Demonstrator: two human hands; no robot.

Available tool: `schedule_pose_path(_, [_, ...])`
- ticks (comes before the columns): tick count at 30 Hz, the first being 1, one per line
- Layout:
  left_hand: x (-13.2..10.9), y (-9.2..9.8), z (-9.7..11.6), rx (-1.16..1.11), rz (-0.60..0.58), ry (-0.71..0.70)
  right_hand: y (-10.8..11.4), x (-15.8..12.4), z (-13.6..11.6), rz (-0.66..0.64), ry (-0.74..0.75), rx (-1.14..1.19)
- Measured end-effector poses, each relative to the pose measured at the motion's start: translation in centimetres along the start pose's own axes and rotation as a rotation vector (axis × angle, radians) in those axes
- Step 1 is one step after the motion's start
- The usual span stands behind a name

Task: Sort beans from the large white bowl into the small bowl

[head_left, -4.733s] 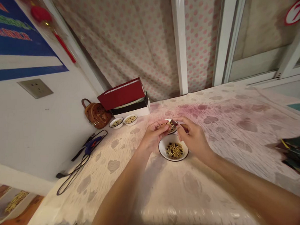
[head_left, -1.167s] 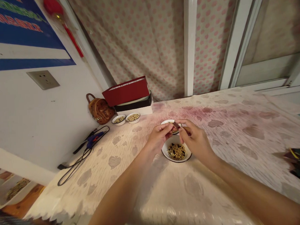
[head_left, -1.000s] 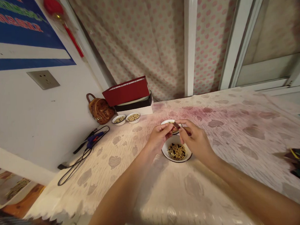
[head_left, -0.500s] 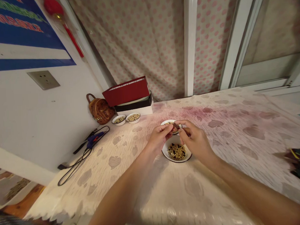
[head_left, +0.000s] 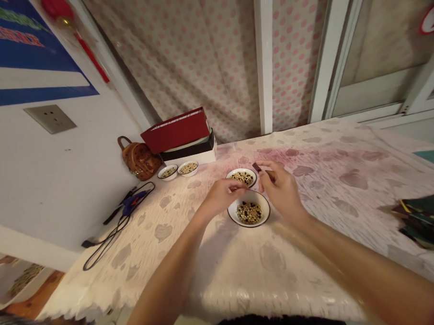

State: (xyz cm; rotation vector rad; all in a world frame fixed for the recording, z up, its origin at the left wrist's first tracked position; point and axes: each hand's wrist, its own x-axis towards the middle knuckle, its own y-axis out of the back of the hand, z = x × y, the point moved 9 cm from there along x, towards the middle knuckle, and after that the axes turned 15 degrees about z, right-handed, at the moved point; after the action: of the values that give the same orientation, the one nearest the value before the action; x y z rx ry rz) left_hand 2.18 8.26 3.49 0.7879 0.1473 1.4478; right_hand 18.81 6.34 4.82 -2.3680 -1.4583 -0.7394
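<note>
My left hand [head_left: 223, 195] is closed, its fingertips pinched together over the far left rim of the nearer white bowl [head_left: 232, 217]. Whatever its fingers hold is too small to make out. In my right hand [head_left: 281, 191], thumb and fingers close round a small brown stick-like piece [head_left: 256, 167], whose dark end sticks out to the left. Small pale yellow and black bean-like pieces [head_left: 250, 213] lie in the nearer bowl. Just behind it, a second white bowl [head_left: 253, 173] with a dark rim holds similar pieces. The hands are apart.
Two more small bowls with such pieces [head_left: 187, 167] stand at the back left, before a white box [head_left: 205, 156] under a red one [head_left: 179, 130]. Left of them sit a brown mini backpack [head_left: 139, 158] and a blue corded tool [head_left: 134, 202]. Dark cloth [head_left: 426, 223] lies at right.
My hands have separated; the left moved down and left to the nearer bowl's rim. The right keeps the brown piece. The view has shifted slightly, showing more of the farther bowl.
</note>
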Motion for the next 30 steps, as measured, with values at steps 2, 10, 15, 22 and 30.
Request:
schedule_pose_path(2, [1.8,1.0,-0.5,0.112,0.11,-0.006,0.1,0.0,-0.1,0.004,-0.003,0.011])
schedule_pose_path(10, [6.9,-2.2,-2.6,0.591,-0.071,0.046,0.1,0.2,0.1,0.003,0.001,-0.021])
schedule_pose_path(15, [6.9,-3.2,-2.8,0.561,-0.042,0.043,0.1,0.3,0.4,0.005,-0.008,-0.021])
schedule_pose_path(22, [5.3,-1.3,-2.9,0.053,0.111,0.129,-0.4,0.1,0.7,-0.029,-0.025,-0.008])
schedule_pose_path(30, [-0.3,-2.0,-1.9,-0.914,0.068,0.452,-1.2,-1.5,-1.1,-0.105,0.038,-0.009])
